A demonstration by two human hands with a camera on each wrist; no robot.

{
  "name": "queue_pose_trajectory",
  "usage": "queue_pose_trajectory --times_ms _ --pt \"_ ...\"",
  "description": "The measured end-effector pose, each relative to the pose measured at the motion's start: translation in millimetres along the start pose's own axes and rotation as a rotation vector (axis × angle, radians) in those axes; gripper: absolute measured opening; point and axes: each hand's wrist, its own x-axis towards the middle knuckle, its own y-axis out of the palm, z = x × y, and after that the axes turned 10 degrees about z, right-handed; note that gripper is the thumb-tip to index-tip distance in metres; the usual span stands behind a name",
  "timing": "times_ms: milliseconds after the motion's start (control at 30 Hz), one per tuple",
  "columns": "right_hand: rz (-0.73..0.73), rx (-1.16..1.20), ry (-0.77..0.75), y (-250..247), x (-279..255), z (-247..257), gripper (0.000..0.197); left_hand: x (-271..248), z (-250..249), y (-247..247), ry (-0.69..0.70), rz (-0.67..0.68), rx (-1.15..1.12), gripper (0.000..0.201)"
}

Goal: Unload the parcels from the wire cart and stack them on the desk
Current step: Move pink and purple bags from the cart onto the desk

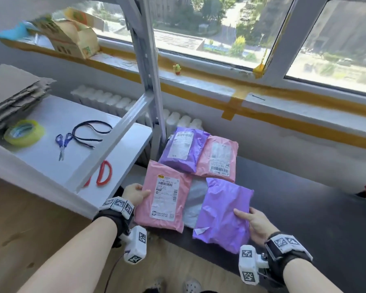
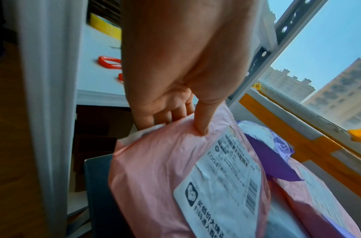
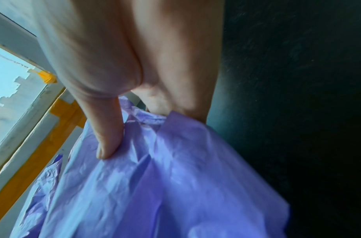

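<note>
Soft plastic parcels are lying on a dark desk point(image 1: 304, 208) beneath a taped window sill point(image 1: 199, 85).
The left hand point(image 1: 135, 194) is pinching a pink plastic mailer point(image 1: 163, 199) labelled "E004"; the right hand point(image 1: 256, 225) is gripping a purple plastic mailer point(image 1: 222, 214).

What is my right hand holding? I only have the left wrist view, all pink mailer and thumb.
Observer: The right hand grips a purple parcel at its right edge, thumb on top, fingers tucked under it.
Operator: Does that one carry a label?
Observer: None shows on its upper face; the pink parcel held by your left hand has its label facing up.
Operator: Anything between the two?
Observer: A grey parcel lies under both, on the dark desk.
Operator: More behind?
Observer: Yes, a second purple parcel and a second pink parcel lie side by side near the wall, labels up.
</note>
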Motion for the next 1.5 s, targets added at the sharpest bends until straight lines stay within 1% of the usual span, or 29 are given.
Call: queue_pose_trajectory --times_ms 200,333,433,533,700,900,967,1100,1200,1300,1333,1400,1500 --pt "-0.135 0.079 -0.048 23.2 -6.6 -28.0 0.040 25.0 -7.8 -2.4 0.014 0.068 0.085 0.031" --pt "-0.199 0.108 -0.077 40.3 -8.9 -47.7 0.040 37.3 -2.8 -0.5 0.043 0.086 0.127 0.030" --pt "-0.232 0.118 -0.086 48.6 -10.3 -58.1 0.042 45.2 1.3 1.2 0.041 0.081 0.132 0.030" --pt "-0.267 0.119 -0.098 52.9 -11.4 -65.1 0.043 49.2 3.7 1.8 0.033 0.100 0.193 0.033" --pt "-0.280 0.087 -0.113 58.7 -7.9 -67.2 0.046 47.7 4.7 3.9 0.043 0.077 0.245 0.044" --pt "-0.293 0.064 -0.166 69.1 6.1 -52.9 0.048 37.9 6.0 1.9 0.169 0.049 0.319 0.055" --pt "-0.301 0.031 -0.158 70.2 8.4 -51.4 0.049 35.4 4.6 3.9 0.199 0.048 0.337 0.058" --pt "-0.266 -0.053 -0.128 71.1 19.6 -49.1 0.050 29.4 1.0 13.5 0.253 0.078 0.431 0.069" --pt "-0.354 -0.175 -0.122 73.5 35.1 -47.3 0.048 26.0 1.4 22.6 0.306 0.065 0.519 0.074" --pt "-0.436 -0.348 -0.112 74.1 45.5 -49.2 0.050 20.1 0.8 32.3 0.462 -0.003 0.715 0.074" --pt "-0.460 -0.392 -0.116 73.3 46.6 -49.8 0.050 17.8 1.1 36.1 0.515 0.013 0.782 0.074" --pt "-0.506 -0.436 -0.128 70.6 46.3 -50.4 0.053 12.9 0.5 45.0 0.605 0.094 0.903 0.074" --pt "-0.528 -0.484 -0.147 69.3 43.8 -47.3 0.065 8.1 -3.9 59.1 0.665 0.186 1.066 0.077"
